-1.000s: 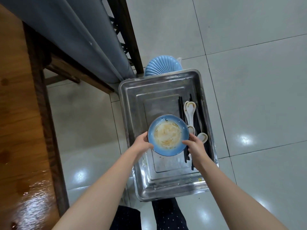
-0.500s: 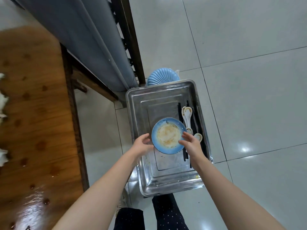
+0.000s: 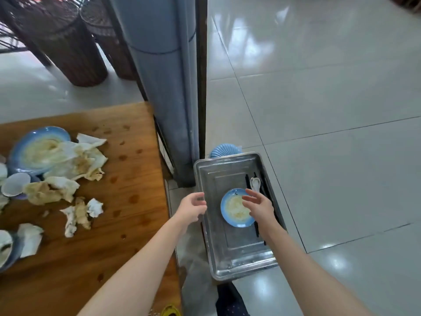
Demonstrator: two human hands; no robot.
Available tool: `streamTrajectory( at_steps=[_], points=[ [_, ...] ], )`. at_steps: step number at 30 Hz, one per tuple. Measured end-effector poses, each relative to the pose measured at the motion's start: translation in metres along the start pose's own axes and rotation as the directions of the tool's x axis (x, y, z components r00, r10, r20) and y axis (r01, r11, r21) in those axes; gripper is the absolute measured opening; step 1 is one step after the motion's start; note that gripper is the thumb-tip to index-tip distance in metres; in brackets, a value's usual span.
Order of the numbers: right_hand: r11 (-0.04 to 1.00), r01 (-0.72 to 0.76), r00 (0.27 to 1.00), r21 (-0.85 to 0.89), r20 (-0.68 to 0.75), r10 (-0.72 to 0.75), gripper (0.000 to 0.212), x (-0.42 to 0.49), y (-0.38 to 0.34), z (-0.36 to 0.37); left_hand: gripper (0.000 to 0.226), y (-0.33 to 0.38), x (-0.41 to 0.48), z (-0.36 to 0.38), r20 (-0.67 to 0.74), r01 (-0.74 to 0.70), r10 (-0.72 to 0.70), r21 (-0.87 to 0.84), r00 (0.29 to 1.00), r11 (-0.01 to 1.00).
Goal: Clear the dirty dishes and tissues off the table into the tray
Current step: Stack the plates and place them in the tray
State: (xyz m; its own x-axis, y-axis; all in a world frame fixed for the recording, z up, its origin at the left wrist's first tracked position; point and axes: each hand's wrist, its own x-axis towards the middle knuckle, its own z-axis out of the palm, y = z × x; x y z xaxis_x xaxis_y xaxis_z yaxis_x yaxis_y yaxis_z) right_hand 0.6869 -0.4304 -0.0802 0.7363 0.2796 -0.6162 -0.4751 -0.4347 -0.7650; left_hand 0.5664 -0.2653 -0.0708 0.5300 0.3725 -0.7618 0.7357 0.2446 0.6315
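A small blue plate (image 3: 234, 208) smeared with food lies in the steel tray (image 3: 218, 258) on the floor. My left hand (image 3: 191, 207) hovers over the tray's left rim, fingers relaxed and holding nothing. My right hand (image 3: 258, 206) floats just above the plate's right edge, fingers loose and empty. White spoons (image 3: 255, 183) and black chopsticks (image 3: 247, 181) lie along the tray's right side. On the wooden table (image 3: 127, 179) at the left sit a large dirty blue plate (image 3: 32, 149), stained crumpled tissues (image 3: 75, 160), and small bowls (image 3: 14, 184).
A grey pillar (image 3: 164, 87) and a dark post (image 3: 201, 76) stand between table and tray. A blue ribbed dish (image 3: 224, 150) lies behind the tray. Wicker stools (image 3: 68, 42) stand at the back left. Tiled floor (image 3: 330, 133) stretches to the right.
Both hands have let go of the small blue plate, which now rests in the tray. The view has swung up and left, bringing the table's dishes and tissues into sight.
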Motion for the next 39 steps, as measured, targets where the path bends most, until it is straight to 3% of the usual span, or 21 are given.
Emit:
streamTrajectory(
  at_steps=[9,18,28,39],
  points=[
    [0.99,0.136,0.99,-0.032,0.033,-0.135,0.033,-0.105,-0.013,0.063,0.046,-0.021,-0.093,-0.086,-0.059,-0.144,0.142,-0.032,0.988,0.989],
    [0.976,0.218,0.971,-0.029,0.108,-0.213,0.031,-0.177,-0.019,0.128,0.039,-0.07,-0.169,-0.171,-0.172,-0.134,0.108,-0.15,0.979,0.979],
    [0.97,0.217,0.947,-0.111,0.265,-0.181,0.031,-0.186,-0.026,0.168,0.035,-0.117,-0.207,-0.223,-0.334,-0.112,0.0,-0.316,0.943,0.942],
    [0.947,0.253,0.925,-0.196,0.337,-0.178,0.028,-0.167,-0.044,0.222,0.029,-0.121,-0.216,-0.28,-0.46,-0.197,-0.017,-0.413,0.888,0.889]
  ],
)
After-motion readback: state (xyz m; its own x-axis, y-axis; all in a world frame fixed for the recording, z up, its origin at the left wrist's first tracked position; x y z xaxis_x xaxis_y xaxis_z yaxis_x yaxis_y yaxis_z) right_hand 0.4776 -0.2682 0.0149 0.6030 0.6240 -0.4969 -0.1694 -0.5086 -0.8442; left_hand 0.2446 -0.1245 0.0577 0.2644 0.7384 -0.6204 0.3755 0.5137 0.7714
